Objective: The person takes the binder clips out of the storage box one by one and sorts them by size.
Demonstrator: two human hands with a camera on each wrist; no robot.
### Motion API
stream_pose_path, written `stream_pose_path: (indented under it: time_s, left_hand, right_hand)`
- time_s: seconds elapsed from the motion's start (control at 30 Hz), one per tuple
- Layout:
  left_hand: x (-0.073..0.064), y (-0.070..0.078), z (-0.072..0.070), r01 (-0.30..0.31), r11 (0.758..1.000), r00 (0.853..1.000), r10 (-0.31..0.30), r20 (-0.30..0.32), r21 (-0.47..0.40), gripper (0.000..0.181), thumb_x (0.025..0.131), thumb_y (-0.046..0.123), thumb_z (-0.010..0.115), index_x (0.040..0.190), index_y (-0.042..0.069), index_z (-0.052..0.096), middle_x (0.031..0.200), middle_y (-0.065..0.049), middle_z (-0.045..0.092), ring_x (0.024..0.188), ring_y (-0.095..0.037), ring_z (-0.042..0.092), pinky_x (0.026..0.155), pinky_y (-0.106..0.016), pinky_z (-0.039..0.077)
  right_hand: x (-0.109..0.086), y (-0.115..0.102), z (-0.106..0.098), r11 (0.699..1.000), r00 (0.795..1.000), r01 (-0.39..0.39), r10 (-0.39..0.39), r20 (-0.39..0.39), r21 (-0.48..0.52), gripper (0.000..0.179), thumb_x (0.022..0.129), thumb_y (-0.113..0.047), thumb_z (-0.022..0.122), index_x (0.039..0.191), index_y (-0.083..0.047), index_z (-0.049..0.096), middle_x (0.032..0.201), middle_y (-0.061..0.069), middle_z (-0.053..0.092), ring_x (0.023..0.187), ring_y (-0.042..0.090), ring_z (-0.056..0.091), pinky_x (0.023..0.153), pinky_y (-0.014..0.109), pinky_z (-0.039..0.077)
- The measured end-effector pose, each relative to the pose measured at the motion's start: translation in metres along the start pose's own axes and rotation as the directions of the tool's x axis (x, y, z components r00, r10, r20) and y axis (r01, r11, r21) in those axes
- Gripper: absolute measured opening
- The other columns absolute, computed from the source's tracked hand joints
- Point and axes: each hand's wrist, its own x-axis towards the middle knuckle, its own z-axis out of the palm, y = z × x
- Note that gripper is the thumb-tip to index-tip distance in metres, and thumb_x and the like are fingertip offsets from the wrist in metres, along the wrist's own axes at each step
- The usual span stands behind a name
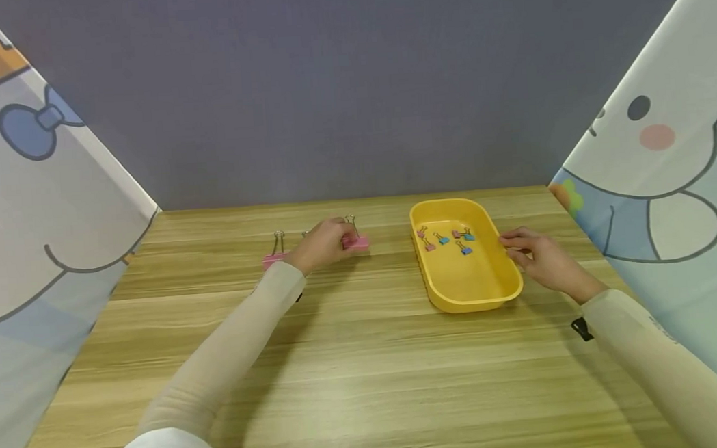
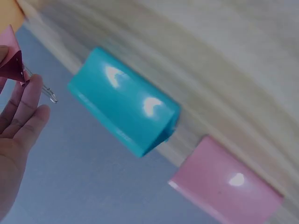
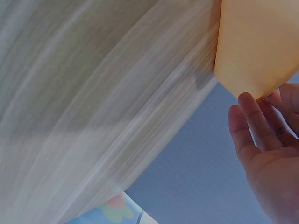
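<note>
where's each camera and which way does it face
Head: worn on the head, looking forward and down at the yellow tray; left hand, right hand and sleeves show.
Left wrist: wrist-worn, facing the left hand, pinching a pink clip.
Right wrist: wrist-worn, facing the right hand at the tray.
Head and right wrist share the tray.

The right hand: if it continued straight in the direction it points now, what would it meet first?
Most likely the yellow tray: the right hand points at its nearest side, with the fingertips right at it. They seem to touch it, though depth is hard to judge.
</note>
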Motion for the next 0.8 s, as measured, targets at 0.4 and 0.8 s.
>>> stream_pose_path:
  time_s: [0.4,0.8]
  left_hand:
    - [-0.002,-0.010,0.009,0.061,0.998,0.993,-0.060,0.100,-0.001,0.011,0.081,0.005,0.072,0.085,0.007,0.062,0.080,-0.004,0.056,0.072,-0.015,0.045,0.062,-0.030,0.038]
    - [-0.003,-0.017,0.010,0.069,0.997,0.987,-0.065,0.148,-0.018,0.014,0.080,0.008,0.074,0.087,0.008,0.062,0.081,0.000,0.055,0.073,-0.016,0.046,0.063,-0.030,0.040]
  right_hand:
    - [-0.002,-0.001,-0.001,1.000,1.000,-0.002,0.001,-0.005,-0.028,0.029,0.089,0.003,0.062,0.118,0.009,0.061,0.119,0.017,0.057,0.097,0.031,0.059,0.070,0.035,0.051]
    - [0.001,-0.003,-0.002,1.000,0.999,-0.026,0.026,0.027,-0.007,0.030,0.091,0.002,0.059,0.120,0.009,0.059,0.120,0.018,0.055,0.104,0.036,0.056,0.077,0.048,0.049]
